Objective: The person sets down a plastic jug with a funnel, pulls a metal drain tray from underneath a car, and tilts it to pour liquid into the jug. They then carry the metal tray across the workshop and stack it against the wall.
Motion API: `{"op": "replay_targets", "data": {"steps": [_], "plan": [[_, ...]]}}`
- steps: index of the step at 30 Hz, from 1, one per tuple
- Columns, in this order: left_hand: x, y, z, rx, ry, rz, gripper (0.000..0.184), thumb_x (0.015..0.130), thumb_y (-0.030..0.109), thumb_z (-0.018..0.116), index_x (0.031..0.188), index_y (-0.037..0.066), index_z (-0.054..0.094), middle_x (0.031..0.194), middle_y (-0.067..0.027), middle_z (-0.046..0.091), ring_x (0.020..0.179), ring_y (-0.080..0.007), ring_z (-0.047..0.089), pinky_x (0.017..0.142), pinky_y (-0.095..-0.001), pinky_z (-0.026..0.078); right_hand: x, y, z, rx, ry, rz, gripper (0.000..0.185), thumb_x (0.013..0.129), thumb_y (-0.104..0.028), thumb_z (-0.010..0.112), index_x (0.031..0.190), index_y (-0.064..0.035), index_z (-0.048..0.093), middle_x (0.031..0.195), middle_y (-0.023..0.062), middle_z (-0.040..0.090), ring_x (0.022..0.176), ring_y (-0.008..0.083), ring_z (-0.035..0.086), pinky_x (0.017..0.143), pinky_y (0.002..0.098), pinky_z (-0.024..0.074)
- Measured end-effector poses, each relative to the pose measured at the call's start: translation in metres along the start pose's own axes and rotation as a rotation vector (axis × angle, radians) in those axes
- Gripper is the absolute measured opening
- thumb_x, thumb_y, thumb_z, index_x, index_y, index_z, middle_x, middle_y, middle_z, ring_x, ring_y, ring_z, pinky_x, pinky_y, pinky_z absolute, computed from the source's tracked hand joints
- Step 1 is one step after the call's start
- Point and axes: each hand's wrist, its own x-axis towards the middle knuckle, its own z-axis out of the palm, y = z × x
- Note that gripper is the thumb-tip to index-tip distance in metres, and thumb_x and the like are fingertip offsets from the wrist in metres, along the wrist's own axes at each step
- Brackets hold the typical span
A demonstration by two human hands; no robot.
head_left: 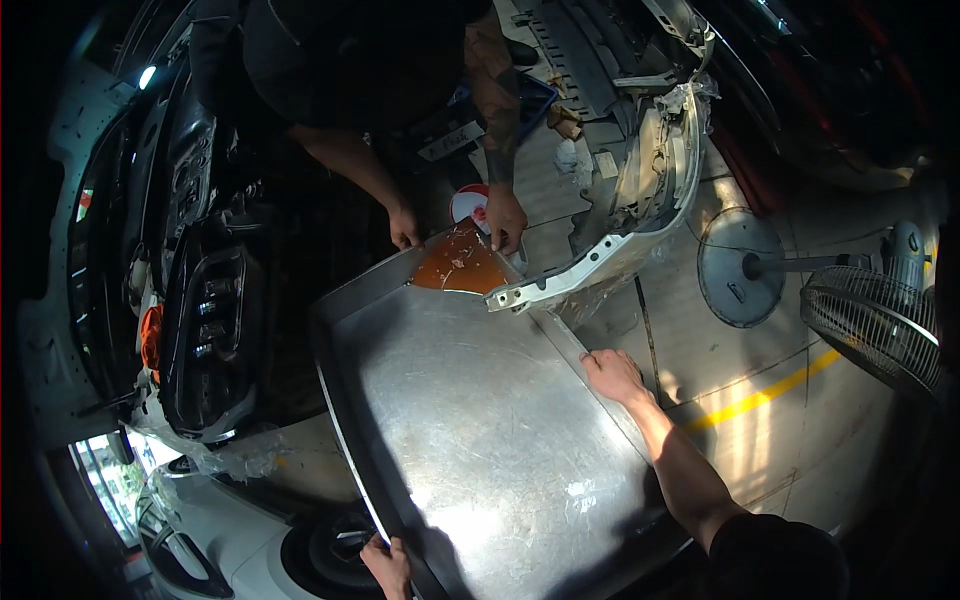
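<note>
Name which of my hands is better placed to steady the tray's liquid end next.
Probably the right hand: it is on the right rim of the metal tray, nearer the brown liquid. The left hand holds the opposite rim, farther back.

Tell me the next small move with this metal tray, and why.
Perhaps raise the near end of the metal tray slightly: the left hand and right hand grip its sides, and what looks like brown liquid lies at its far end.

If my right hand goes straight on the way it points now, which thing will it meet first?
The tray's rim: your right hand seems to touch it. Beyond that, the line seems to cross the tray, but depth is unclear.
</note>
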Motion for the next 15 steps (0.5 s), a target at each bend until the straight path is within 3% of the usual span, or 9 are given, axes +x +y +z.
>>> {"op": "replay_targets", "data": {"steps": [15], "plan": [[0.007, 0.011, -0.02, 0.058, -0.019, 0.005, 0.017, 0.074, -0.001, 0.06, 0.086, -0.011, 0.066, 0.069, -0.0201, 0.067, 0.062, -0.0239, 0.066, 0.064, -0.0334, 0.051, -0.007, -0.019, -0.009, 0.019, -0.048, 0.032, 0.044, 0.093, -0.037, 0.045, 0.094, -0.0003, 0.069, 0.094, 0.0264, 0.066, 0.097, 0.0437, 0.062, 0.088, 0.0491, 0.0474]]}}
